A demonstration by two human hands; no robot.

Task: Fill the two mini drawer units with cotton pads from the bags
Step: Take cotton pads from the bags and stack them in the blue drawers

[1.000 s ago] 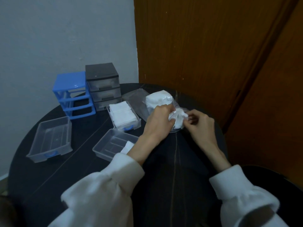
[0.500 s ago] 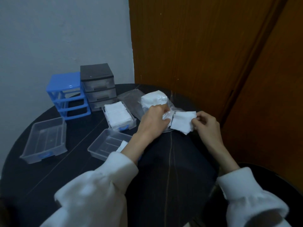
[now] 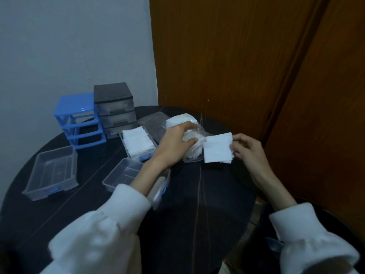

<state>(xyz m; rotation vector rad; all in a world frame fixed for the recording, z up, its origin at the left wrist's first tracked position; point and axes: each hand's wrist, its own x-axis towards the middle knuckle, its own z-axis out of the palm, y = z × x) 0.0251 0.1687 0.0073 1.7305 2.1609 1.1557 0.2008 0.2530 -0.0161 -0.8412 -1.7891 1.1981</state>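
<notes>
no readable text — no labels, brands, numbers on anything.

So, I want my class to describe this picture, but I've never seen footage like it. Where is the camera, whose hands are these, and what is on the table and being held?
The camera sits on a person's head, looking down at their own two hands; there is no machine. The left hand grips a clear bag of cotton pads. The right hand pinches a small stack of white pads just outside the bag. On the dark round table stand a blue drawer frame with its drawers out and a grey drawer unit. Three clear drawers lie loose: one full of pads, one bare, and one partly under the left arm.
</notes>
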